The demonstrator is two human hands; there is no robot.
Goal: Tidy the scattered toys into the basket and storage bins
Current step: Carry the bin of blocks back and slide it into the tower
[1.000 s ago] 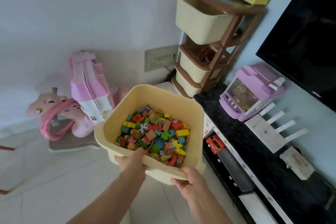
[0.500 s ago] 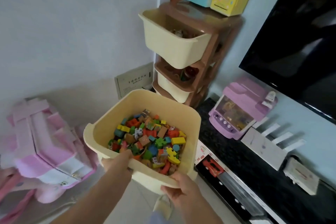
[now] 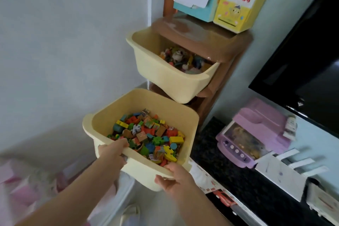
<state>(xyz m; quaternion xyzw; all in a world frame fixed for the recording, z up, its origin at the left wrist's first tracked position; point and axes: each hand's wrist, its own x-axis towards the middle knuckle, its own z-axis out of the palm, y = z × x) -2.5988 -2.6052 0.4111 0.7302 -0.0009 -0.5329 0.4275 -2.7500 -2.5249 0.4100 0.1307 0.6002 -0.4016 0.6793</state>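
a single head-worn view looks forward and down from close above a cream bin (image 3: 176, 113) of blocks, facing a wall corner where a brown bin rack (image 3: 227, 42) stands, with a dark counter (image 3: 238, 174) at lower right.

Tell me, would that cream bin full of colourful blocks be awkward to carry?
Probably stiff: the cream bin keeps its shape while the left hand and right hand grip one rim. The loose blocks would likely slide if tilted.
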